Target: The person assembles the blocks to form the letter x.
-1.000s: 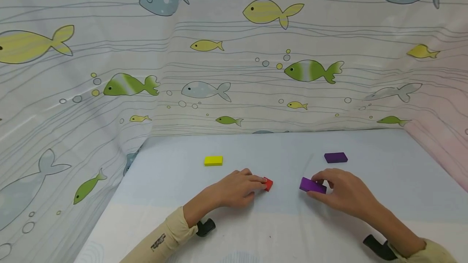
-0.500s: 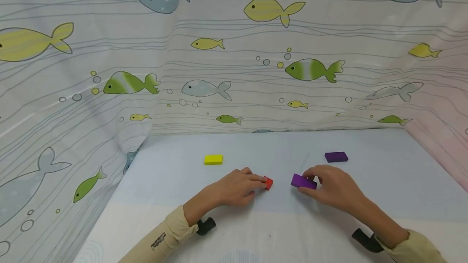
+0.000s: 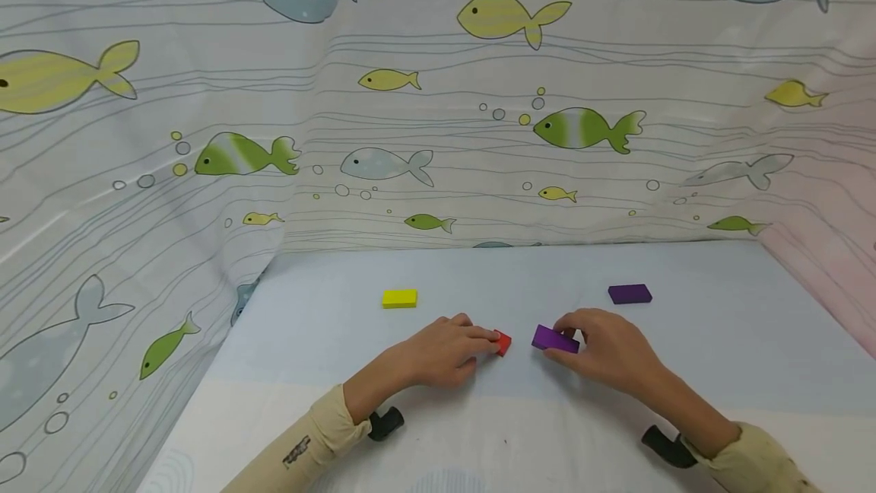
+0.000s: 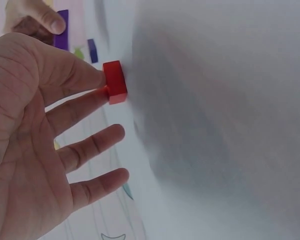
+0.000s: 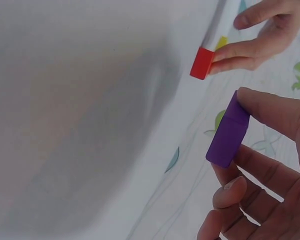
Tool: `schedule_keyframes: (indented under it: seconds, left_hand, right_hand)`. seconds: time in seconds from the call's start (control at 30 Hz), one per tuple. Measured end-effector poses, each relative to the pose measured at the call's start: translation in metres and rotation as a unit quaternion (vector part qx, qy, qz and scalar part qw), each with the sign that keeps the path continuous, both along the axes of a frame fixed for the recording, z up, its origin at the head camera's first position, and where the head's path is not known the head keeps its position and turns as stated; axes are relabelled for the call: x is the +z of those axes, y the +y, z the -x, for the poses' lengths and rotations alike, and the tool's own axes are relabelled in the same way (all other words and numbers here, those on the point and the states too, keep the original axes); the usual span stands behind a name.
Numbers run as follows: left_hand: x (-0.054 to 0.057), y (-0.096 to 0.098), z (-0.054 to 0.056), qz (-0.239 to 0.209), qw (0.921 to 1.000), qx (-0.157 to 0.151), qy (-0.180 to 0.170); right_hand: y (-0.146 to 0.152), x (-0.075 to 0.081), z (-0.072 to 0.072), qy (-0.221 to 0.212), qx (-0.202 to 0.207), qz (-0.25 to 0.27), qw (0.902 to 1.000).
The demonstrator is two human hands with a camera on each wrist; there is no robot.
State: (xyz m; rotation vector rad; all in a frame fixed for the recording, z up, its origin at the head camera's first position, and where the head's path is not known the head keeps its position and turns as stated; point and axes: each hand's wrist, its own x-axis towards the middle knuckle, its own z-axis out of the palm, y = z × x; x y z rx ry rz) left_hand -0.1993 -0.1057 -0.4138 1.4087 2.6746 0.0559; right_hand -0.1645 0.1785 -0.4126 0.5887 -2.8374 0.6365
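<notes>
My left hand [image 3: 445, 352] rests on the pale blue table [image 3: 718, 341] and pinches a small red block [image 3: 503, 343] between thumb and forefinger; the left wrist view shows the red block [image 4: 114, 81] at my fingertips. My right hand [image 3: 605, 348] pinches a purple block [image 3: 555, 338] just above the table, a short gap to the right of the red one. In the right wrist view the purple block [image 5: 228, 132] sits between thumb and fingers, with the red block [image 5: 202, 63] beyond it.
A yellow block [image 3: 400, 297] lies flat behind my left hand. A second purple block [image 3: 630, 294] lies flat behind my right hand. A fish-print curtain [image 3: 438, 97] walls the table at the back and both sides.
My right hand has carried the purple block leftward, closing the gap to the red block. My left hand and the red block have stayed put.
</notes>
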Motion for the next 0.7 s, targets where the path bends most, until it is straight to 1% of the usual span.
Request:
schedule_keyframes:
  seconds: [0.13, 0.3, 0.5, 0.7]
  left_hand:
    - [0.001, 0.0, -0.001, -0.003, 0.9999, -0.008, 0.009]
    - [0.002, 0.001, -0.001, -0.009, 0.9996, -0.018, 0.02]
    - [0.004, 0.001, -0.001, -0.01, 0.9997, -0.016, 0.014]
    - [0.004, 0.002, -0.001, -0.01, 0.9996, -0.019, 0.019]
  right_hand:
    - [-0.002, -0.002, 0.0, 0.001, -0.007, 0.0, 1.0]
    - [-0.005, -0.005, 0.001, 0.002, -0.003, -0.002, 1.0]
    - [-0.013, -0.005, 0.002, -0.011, -0.002, -0.002, 0.9999]
    - [-0.022, -0.007, 0.003, -0.007, 0.003, 0.0, 1.0]
